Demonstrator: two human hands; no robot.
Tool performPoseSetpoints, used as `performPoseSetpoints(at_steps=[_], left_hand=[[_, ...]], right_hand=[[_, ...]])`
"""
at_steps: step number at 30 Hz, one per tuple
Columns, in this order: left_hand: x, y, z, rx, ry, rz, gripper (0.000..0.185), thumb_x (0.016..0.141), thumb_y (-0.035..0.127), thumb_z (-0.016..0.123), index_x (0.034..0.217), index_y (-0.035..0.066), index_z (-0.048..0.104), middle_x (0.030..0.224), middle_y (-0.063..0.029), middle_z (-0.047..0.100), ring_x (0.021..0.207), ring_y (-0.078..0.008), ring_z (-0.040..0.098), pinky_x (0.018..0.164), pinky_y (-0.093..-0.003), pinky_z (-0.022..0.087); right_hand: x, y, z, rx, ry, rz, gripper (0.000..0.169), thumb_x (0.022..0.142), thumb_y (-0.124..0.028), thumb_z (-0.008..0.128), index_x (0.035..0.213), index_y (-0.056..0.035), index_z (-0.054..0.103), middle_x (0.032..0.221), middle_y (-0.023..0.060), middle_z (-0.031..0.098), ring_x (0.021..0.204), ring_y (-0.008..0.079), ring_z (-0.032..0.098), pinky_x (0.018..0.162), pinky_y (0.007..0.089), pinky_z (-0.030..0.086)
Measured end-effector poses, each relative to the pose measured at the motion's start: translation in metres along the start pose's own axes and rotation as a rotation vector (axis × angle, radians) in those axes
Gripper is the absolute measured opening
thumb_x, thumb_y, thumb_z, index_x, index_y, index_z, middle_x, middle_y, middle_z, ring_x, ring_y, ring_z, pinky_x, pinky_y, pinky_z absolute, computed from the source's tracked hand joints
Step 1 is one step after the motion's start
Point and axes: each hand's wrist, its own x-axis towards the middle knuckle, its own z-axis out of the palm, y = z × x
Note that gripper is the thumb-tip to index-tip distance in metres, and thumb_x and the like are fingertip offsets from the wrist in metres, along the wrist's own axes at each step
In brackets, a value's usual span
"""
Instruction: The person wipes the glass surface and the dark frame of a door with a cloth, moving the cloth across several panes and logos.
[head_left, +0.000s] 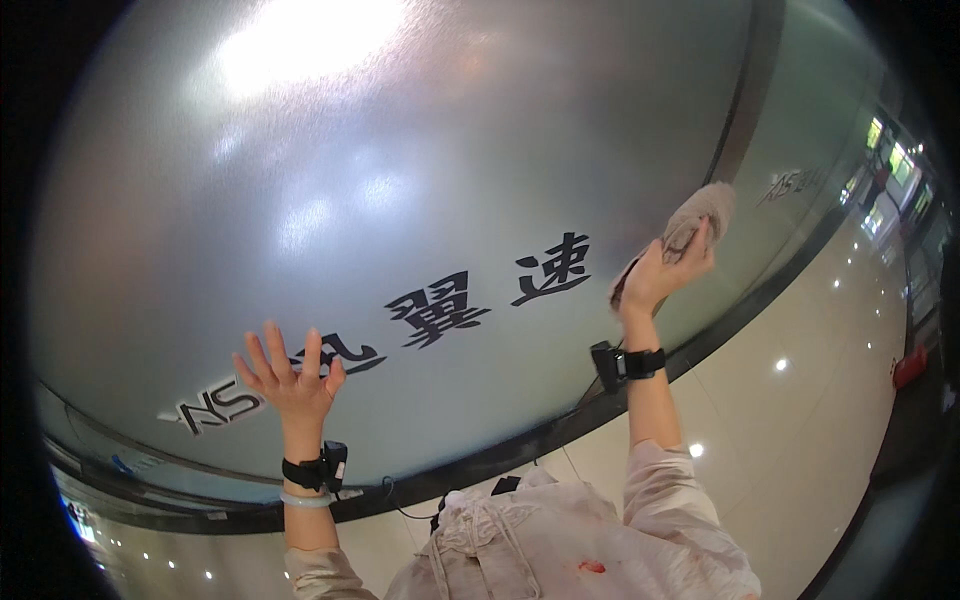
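Before me stands a large frosted glass panel (480, 187) with black lettering across its lower part. My right hand (664, 274) holds a folded light-brown cloth (701, 214) against the glass near the panel's right side, right of the lettering. Part of the cloth hangs below the palm on the left. My left hand (296, 379) is spread with fingers apart over the lettering at the lower left and holds nothing; whether it touches the glass I cannot tell. Each wrist wears a black strap with a small device.
A dark vertical strip (739, 112) separates this panel from another frosted panel (810, 150) at the right. A dark base rail (480, 461) runs along the bottom of the glass. Shiny beige floor tiles (765, 397) lie beyond it, and a red object (910, 367) is at the far right.
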Motion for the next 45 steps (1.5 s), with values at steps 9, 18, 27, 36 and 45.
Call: performPoseSetpoints(at_steps=[9, 18, 27, 36, 45], left_hand=[[0.01, -0.005, -0.002, 0.006, -0.013, 0.041, 0.048, 0.094, 0.052, 0.037, 0.136, 0.029, 0.041, 0.149, -0.0128, 0.029, 0.139, -0.0357, 0.022, 0.113, -0.0544, 0.013], [-0.006, -0.006, -0.001, 0.019, -0.017, -0.012, 0.048, 0.092, 0.051, 0.039, 0.135, 0.03, 0.042, 0.148, -0.0157, 0.029, 0.138, -0.0386, 0.023, 0.111, -0.0575, 0.014], [0.003, -0.003, 0.004, 0.009, 0.01, -0.004, 0.048, 0.092, 0.051, 0.038, 0.135, 0.029, 0.042, 0.147, -0.0161, 0.031, 0.138, -0.0384, 0.024, 0.111, -0.0564, 0.014], [-0.003, -0.007, -0.002, -0.003, -0.001, 0.012, 0.045, 0.092, 0.05, 0.041, 0.131, 0.027, 0.047, 0.147, -0.0155, 0.033, 0.137, -0.0387, 0.027, 0.111, -0.0565, 0.013], [0.004, -0.004, -0.001, -0.033, -0.015, -0.009, 0.042, 0.089, 0.046, 0.047, 0.129, 0.032, 0.049, 0.146, -0.0119, 0.035, 0.139, -0.0346, 0.025, 0.112, -0.0554, 0.012]], right_hand=[[-0.218, -0.05, -0.037, 0.271, -0.61, -0.894, 0.038, 0.08, -0.043, 0.069, 0.116, -0.047, 0.059, 0.145, 0.0026, 0.036, 0.134, 0.0376, 0.025, 0.106, 0.0518, 0.031], [-0.052, -0.025, -0.007, 0.071, -0.126, -0.003, 0.061, 0.072, 0.007, 0.053, 0.131, -0.0063, 0.046, 0.127, 0.0187, 0.035, 0.124, 0.0351, 0.034, 0.104, 0.0447, 0.029], [-0.185, 0.09, -0.058, -0.133, -0.063, 0.931, 0.062, 0.079, 0.003, 0.051, 0.138, 0.0019, 0.032, 0.132, 0.024, 0.036, 0.12, 0.0382, 0.042, 0.104, 0.0442, 0.034], [-0.061, -0.066, -0.006, 0.056, -0.244, -0.014, 0.058, 0.077, -0.006, 0.059, 0.133, -0.0081, 0.043, 0.135, 0.019, 0.033, 0.116, 0.0348, 0.038, 0.101, 0.0451, 0.029], [-0.181, 0.033, -0.051, 0.358, -0.944, -1.295, 0.035, 0.073, -0.032, 0.072, 0.106, -0.0244, 0.062, 0.114, 0.0083, 0.053, 0.107, 0.0258, 0.053, 0.077, 0.0379, 0.052]])
